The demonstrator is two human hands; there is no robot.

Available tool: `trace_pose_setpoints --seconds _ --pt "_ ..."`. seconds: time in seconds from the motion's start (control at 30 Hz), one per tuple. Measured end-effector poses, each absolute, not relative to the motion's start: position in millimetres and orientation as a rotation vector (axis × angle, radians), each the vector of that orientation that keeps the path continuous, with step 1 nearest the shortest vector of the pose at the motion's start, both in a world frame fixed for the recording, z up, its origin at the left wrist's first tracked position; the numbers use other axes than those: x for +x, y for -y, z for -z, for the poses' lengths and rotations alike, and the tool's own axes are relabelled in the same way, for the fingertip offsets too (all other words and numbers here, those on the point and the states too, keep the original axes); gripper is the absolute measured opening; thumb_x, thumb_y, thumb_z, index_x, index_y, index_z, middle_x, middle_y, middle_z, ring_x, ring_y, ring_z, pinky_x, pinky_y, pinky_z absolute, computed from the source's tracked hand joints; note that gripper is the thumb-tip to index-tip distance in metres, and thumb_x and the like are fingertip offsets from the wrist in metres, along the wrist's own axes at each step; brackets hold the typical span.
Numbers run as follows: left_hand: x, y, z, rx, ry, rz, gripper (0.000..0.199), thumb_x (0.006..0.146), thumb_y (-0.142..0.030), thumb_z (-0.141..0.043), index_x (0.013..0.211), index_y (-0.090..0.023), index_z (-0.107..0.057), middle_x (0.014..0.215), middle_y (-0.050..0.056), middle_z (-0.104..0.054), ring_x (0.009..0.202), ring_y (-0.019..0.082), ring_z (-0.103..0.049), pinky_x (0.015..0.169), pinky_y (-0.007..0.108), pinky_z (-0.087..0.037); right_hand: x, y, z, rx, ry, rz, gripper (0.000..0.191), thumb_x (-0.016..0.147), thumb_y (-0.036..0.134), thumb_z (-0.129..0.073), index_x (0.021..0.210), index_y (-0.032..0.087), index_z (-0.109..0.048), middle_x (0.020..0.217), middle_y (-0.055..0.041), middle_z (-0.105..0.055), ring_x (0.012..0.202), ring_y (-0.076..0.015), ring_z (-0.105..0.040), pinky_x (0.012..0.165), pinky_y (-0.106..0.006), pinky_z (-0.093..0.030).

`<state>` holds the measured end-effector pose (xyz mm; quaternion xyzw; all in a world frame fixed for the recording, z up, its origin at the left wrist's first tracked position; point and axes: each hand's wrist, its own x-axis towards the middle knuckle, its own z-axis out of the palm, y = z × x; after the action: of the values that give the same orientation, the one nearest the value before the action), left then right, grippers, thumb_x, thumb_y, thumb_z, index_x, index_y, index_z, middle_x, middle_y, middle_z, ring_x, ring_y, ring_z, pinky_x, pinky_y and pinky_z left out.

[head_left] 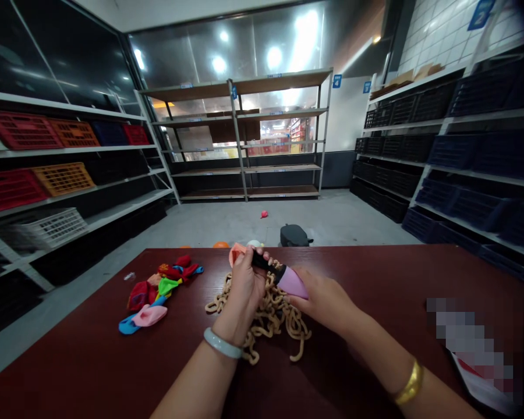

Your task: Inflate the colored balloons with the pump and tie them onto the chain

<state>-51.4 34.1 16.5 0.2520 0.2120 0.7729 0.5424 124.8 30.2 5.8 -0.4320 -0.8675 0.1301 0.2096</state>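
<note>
A hand balloon pump with a black end and a purple body [293,283] is held between my two hands over the table. My left hand [250,282] is closed around its black part, with a peach-orange balloon [236,254] at the fingertips; whether the balloon sits on the nozzle is hidden by the fingers. Wrapped around the purple body is my right hand [325,297]. Beneath both hands lies a heap of tan, curly, rope-like loops [266,329]. Left of them are several limp balloons: red ones [142,295], a green one [168,286] and a pink one [150,315].
The dark red table [367,349] bears a partly blurred flat object [475,349] at right. Beyond its far edge, a dark grey bag [294,235], an orange balloon [220,245] and a small pink item [264,214] lie on the floor. Crate-filled shelves line both sides.
</note>
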Motion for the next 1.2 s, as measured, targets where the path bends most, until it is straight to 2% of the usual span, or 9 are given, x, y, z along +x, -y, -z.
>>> trace_pose_setpoints --seconds 0.13,0.3,0.57,0.67,0.8,0.87,0.97,1.1,1.2 --pt "-69 -33 -25 0.601 -0.492 -1.857 0.016 0.079 -0.024 -0.067 0.077 -0.017 -0.053 0.074 -0.001 -0.054 0.066 0.012 -0.054 0.061 0.025 -0.044 124 -26 -9 -1.166 2.416 -0.423 0.059 0.081 0.047 -0.061 0.134 0.031 -0.042 0.115 -0.0058 -0.066 0.098 -0.0277 -0.064 0.077 -0.034 -0.042" --pt "-83 -36 -25 0.538 -0.451 -1.925 0.016 0.079 -0.02 -0.067 0.091 -0.018 -0.057 0.073 0.0 -0.053 0.063 0.013 -0.054 0.058 0.027 -0.043 126 -25 -12 -1.19 2.455 -0.463 0.054 0.081 0.046 -0.06 0.131 0.029 -0.046 0.109 -0.0071 -0.068 0.097 -0.0285 -0.064 0.077 -0.033 -0.043" --pt "-99 -39 -26 0.493 -0.372 -1.924 0.005 0.081 -0.016 -0.062 0.08 -0.016 -0.057 0.07 0.002 -0.056 0.062 0.014 -0.056 0.056 0.027 -0.045 137 -30 -16 -1.14 2.497 -0.516 0.052 0.082 0.048 -0.06 0.129 0.028 -0.05 0.108 -0.007 -0.069 0.095 -0.028 -0.064 0.077 -0.034 -0.044" --pt "-102 -40 -26 0.444 -0.423 -1.886 0.001 0.082 -0.013 -0.06 0.081 -0.013 -0.059 0.076 0.005 -0.062 0.069 0.015 -0.061 0.063 0.029 -0.051 142 -35 -13 -1.101 2.509 -0.499 0.052 0.082 0.048 -0.059 0.129 0.028 -0.05 0.108 -0.0067 -0.068 0.096 -0.0285 -0.064 0.078 -0.037 -0.045" --pt "-109 -41 -25 0.416 -0.486 -1.894 0.023 0.079 -0.002 -0.058 0.099 -0.012 -0.06 0.105 0.012 -0.067 0.094 0.02 -0.066 0.085 0.037 -0.052 144 -39 -7 -1.097 2.519 -0.384 0.053 0.082 0.046 -0.058 0.131 0.029 -0.048 0.113 -0.0062 -0.067 0.098 -0.029 -0.064 0.078 -0.039 -0.047" --pt "-112 -41 -25 0.423 -0.476 -1.906 0.032 0.077 0.003 -0.055 0.105 -0.013 -0.058 0.113 0.012 -0.065 0.099 0.021 -0.065 0.091 0.041 -0.05 145 -40 -5 -1.116 2.521 -0.303 0.053 0.082 0.047 -0.058 0.131 0.028 -0.048 0.115 -0.0065 -0.067 0.099 -0.03 -0.064 0.079 -0.041 -0.048" --pt "-115 -41 -25 0.411 -0.479 -1.961 0.037 0.076 0.005 -0.053 0.106 -0.016 -0.057 0.109 0.009 -0.066 0.096 0.02 -0.067 0.094 0.044 -0.049 146 -42 -3 -1.127 2.509 -0.216 0.053 0.082 0.05 -0.056 0.13 0.027 -0.05 0.117 -0.0071 -0.066 0.1 -0.0308 -0.063 0.079 -0.044 -0.049" --pt "-116 -40 -25 0.484 -0.435 -1.978 0.046 0.076 0.004 -0.055 0.115 -0.021 -0.055 0.103 0.007 -0.067 0.094 0.019 -0.067 0.095 0.042 -0.049 146 -45 0 -1.111 2.486 -0.162 0.054 0.082 0.051 -0.056 0.131 0.028 -0.049 0.119 -0.0066 -0.065 0.101 -0.0297 -0.064 0.082 -0.044 -0.05" --pt "-115 -39 -25 0.528 -0.408 -1.987 0.044 0.077 0.0 -0.058 0.116 -0.021 -0.055 0.1 0.006 -0.067 0.093 0.018 -0.067 0.096 0.041 -0.048 146 -46 0 -1.112 2.468 -0.152 0.055 0.081 0.05 -0.058 0.131 0.028 -0.05 0.12 -0.0064 -0.065 0.101 -0.0293 -0.064 0.082 -0.043 -0.051"
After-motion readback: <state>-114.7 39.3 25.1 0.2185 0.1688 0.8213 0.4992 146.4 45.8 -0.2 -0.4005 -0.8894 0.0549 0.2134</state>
